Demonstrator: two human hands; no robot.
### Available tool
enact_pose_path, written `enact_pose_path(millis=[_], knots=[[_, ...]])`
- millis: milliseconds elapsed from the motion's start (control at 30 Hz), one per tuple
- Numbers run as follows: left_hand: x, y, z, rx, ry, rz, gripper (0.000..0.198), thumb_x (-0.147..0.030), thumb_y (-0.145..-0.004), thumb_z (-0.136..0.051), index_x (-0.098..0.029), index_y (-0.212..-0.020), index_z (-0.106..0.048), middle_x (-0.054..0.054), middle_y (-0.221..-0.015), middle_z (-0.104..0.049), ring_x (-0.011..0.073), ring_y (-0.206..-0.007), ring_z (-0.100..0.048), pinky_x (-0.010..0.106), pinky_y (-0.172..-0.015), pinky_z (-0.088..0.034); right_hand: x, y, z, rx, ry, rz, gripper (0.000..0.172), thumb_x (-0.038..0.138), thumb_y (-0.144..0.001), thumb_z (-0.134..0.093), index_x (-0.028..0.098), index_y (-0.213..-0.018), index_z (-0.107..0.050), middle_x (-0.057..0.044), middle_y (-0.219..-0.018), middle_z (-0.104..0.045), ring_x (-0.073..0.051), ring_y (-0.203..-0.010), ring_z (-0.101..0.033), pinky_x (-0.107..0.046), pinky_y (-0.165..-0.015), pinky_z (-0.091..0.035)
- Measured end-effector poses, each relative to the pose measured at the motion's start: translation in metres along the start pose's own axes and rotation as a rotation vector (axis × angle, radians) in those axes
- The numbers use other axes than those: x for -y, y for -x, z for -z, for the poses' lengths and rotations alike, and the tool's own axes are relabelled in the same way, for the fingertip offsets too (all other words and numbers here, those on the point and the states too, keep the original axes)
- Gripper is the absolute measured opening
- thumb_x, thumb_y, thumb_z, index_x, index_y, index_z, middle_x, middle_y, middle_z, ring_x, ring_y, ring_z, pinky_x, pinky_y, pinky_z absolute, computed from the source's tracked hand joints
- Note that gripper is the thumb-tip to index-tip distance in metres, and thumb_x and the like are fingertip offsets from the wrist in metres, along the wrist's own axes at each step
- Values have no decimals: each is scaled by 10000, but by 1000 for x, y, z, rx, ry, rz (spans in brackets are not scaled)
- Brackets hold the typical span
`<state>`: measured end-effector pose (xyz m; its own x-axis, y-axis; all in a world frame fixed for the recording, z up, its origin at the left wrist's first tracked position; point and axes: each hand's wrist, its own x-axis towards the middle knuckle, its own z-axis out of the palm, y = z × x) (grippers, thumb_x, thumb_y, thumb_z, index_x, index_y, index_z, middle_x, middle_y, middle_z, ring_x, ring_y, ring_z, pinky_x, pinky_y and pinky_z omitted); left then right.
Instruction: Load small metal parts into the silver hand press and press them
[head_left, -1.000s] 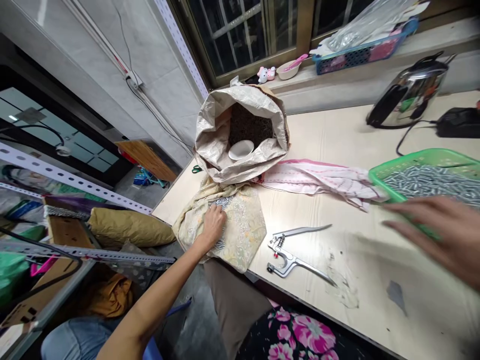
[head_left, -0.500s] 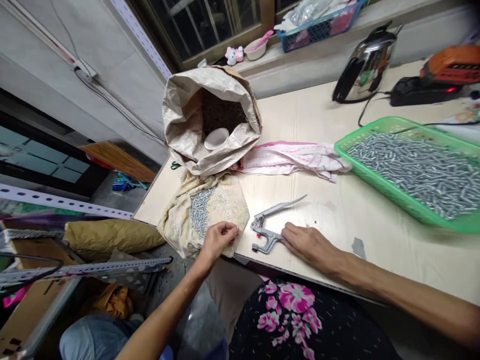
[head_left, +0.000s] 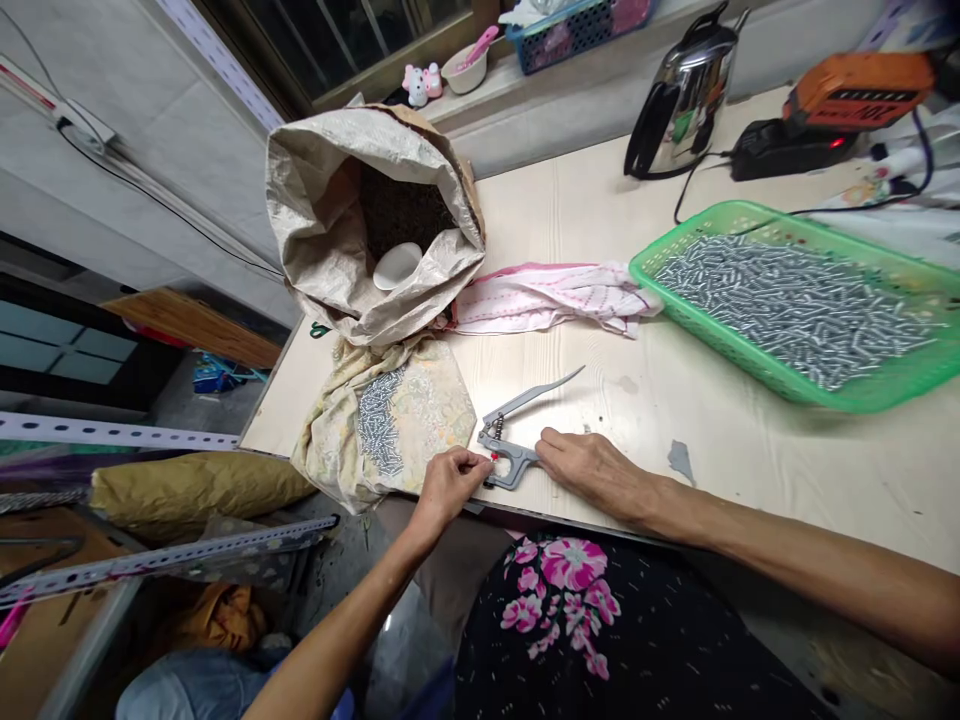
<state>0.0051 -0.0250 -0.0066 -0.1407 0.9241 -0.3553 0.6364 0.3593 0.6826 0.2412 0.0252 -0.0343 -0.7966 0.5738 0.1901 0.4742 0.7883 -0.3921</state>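
"Where were the pliers (head_left: 522, 457)?"

"Lying on the table (head_left: 585, 220), near its front edge. The upper handle (head_left: 534, 393) stood well away from the lower one, with a spring between them near the head."

"Which hand had them?"

"The right hand (head_left: 589, 468). It lay over the lower handle, fingers bent and closed around it, and most of that handle was hidden beneath."

"And the left hand (head_left: 454, 485)?"

"Right beside the head of the pliers, close to a red tip (head_left: 494, 456). Thumb and forefinger were pressed together there, the other fingers curled in. I couldn't tell whether they pinched anything; it was too small to make out."

"What lay around them?"

"To the left, a patterned cloth (head_left: 439, 405) with a heap of small metal pieces (head_left: 380, 425) on it. Behind that stood a sack (head_left: 311, 200), its mouth wide open, with dark stuff inside and a white bowl (head_left: 397, 266). A pink and white towel (head_left: 547, 300) stretched from the sack to a green basket (head_left: 739, 345)."

"Was the basket full?"

"A broad layer of silvery metal bits (head_left: 795, 305) covered its bottom. Farther back stood a kettle (head_left: 684, 95), and to its right an orange battery (head_left: 859, 92) sat on a black charger (head_left: 787, 152)."
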Motion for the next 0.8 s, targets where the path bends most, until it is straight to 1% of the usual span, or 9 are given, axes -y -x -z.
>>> enact_pose_path(millis=[133,267,367,433,500,567,633,700,800], knots=[[-8,-2,5,70,-82,23,318,-429,-714,-626,-128,-701,-729,47,-677,-687,147,-628,-589,229,-580,-405,-2,-1,0,42,-48,-17,148,94,-936,-389,179,-869,-489,-17,-840,-538,-111,-592,-375,-281,-544,-217],[-13,-8,8,165,-67,131,308,-425,-701,-631,-127,-675,-707,9,-530,-612,124,-510,-535,217,-500,-373,-4,-1,-4,88,-67,-54,145,128,-940,-382,185,-874,-497,-24,-865,-551,-117,-599,-398,-284,-559,-260],[-10,-13,7,190,-45,180,291,-415,-684,-655,-129,-654,-698,-2,-490,-583,117,-475,-529,213,-487,-391,-5,-2,0,116,-89,-61,150,188,-962,-376,192,-906,-516,-39,-901,-569,-138,-634,-455,-291,-573,-323],[-7,-15,7,205,-41,186,289,-412,-683,-662,-129,-636,-692,-1,-482,-579,115,-466,-530,211,-487,-403,-8,-2,10,124,-86,-52,158,297,-973,-421,189,-951,-534,-69,-969,-592,-178,-744,-524,-318,-637,-399],[-4,-16,6,208,-41,185,292,-415,-684,-666,-129,-625,-688,1,-480,-580,116,-463,-531,214,-490,-412,-14,-3,24,94,-22,-67,350,485,-919,-527,169,-1066,-548,-144,-1165,-581,-266,-983,-551,-404,-788,-450],[-2,-17,6,203,-42,178,299,-421,-685,-667,-131,-613,-683,2,-473,-577,120,-465,-534,218,-493,-419,-23,-4,35,50,77,-114,691,646,-794,-621,128,-1236,-508,-228,-1373,-466,-384,-1232,-433,-533,-952,-392],[-1,-16,6,196,-35,173,307,-430,-685,-668,-134,-604,-676,2,-470,-574,122,-467,-536,222,-497,-424,-34,-3,41,54,145,-156,944,718,-696,-667,88,-1358,-430,-274,-1447,-385,-451,-1352,-287,-628,-1036,-282],[0,-15,6,192,-18,176,309,-433,-687,-672,-134,-607,-674,1,-477,-575,121,-468,-538,224,-503,-428,-43,-2,41,99,167,-157,1036,732,-658,-684,75,-1403,-389,-282,-1445,-393,-459,-1385,-235,-671,-1068,-196],[0,-14,5,182,16,195,292,-417,-682,-687,-129,-632,-682,-2,-503,-583,113,-472,-540,222,-508,-433,-47,0,37,124,176,-142,1092,737,-617,-701,114,-1442,-350,-260,-1447,-404,-450,-1388,-238,-697,-1076,-125]])
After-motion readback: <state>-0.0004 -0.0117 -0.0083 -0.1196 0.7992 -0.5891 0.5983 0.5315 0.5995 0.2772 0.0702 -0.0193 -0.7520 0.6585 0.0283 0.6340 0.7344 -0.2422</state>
